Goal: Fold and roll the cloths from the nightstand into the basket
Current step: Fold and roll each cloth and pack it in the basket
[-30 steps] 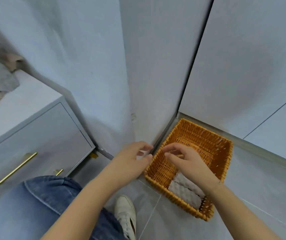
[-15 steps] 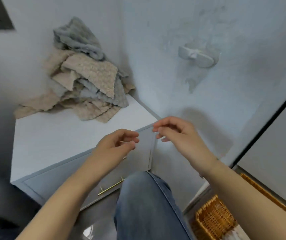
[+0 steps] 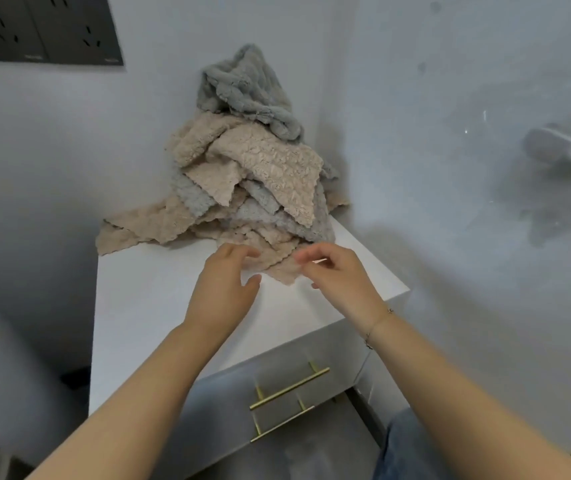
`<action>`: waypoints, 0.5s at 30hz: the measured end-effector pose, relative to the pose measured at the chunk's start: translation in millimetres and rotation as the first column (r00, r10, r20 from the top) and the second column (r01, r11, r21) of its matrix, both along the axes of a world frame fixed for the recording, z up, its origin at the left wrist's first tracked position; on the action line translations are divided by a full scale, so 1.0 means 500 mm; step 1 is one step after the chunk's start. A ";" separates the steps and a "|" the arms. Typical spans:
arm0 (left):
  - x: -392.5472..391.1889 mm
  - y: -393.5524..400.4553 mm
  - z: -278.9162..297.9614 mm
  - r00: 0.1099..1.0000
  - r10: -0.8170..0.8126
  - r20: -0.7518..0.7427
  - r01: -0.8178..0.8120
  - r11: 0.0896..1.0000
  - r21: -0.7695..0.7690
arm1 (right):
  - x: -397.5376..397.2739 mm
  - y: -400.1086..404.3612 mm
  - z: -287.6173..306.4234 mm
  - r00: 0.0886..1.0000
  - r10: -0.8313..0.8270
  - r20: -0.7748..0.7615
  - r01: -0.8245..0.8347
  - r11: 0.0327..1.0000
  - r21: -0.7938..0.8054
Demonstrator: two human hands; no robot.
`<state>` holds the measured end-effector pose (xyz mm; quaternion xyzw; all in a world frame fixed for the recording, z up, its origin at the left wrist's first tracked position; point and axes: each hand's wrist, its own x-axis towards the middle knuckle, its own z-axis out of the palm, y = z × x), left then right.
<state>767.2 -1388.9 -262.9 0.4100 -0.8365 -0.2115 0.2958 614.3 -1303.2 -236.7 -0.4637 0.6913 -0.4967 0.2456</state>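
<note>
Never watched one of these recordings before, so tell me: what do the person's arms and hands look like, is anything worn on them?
Both forearms are bare, with no sleeves in view. The left hand wears no glove or ring that shows. The right hand is bare too, with a thin chain bracelet round its wrist. Blue jeans show below.

Showing two hands, left hand (image 3: 223,292) and right hand (image 3: 339,275); one nightstand (image 3: 159,306); two brass handles (image 3: 289,389); one cloth pile (image 3: 242,181), individual cloths defying counting.

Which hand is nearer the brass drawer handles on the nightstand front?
Right, narrowly. The right hand hovers over the top's front right part, above the brass drawer handles; the left hand sits further left, toward the cloth pile.
</note>
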 end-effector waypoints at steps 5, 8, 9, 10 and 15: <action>-0.026 -0.066 -0.009 0.988 0.091 -0.125 -0.106 0.987 -0.119 | 0.000 -0.105 -0.031 0.986 -0.160 -0.045 0.147 0.965 -0.216; -0.033 -0.098 0.031 0.950 0.165 -0.265 -0.254 0.903 -0.347 | -0.010 -0.161 -0.047 0.889 -0.346 -0.300 0.204 0.886 -0.417; -0.035 -0.116 0.044 0.949 0.186 -0.254 -0.277 0.875 -0.396 | -0.015 -0.177 -0.052 0.849 -0.373 -0.374 0.190 0.877 -0.441; -0.036 -0.138 0.055 0.952 0.214 -0.218 -0.288 0.864 -0.412 | -0.022 -0.193 -0.057 0.829 -0.372 -0.417 0.174 0.881 -0.441; -0.024 -0.208 0.049 0.949 0.221 -0.224 -0.285 0.904 -0.318 | -0.034 -0.229 -0.066 0.886 -0.303 -0.351 0.123 0.883 -0.452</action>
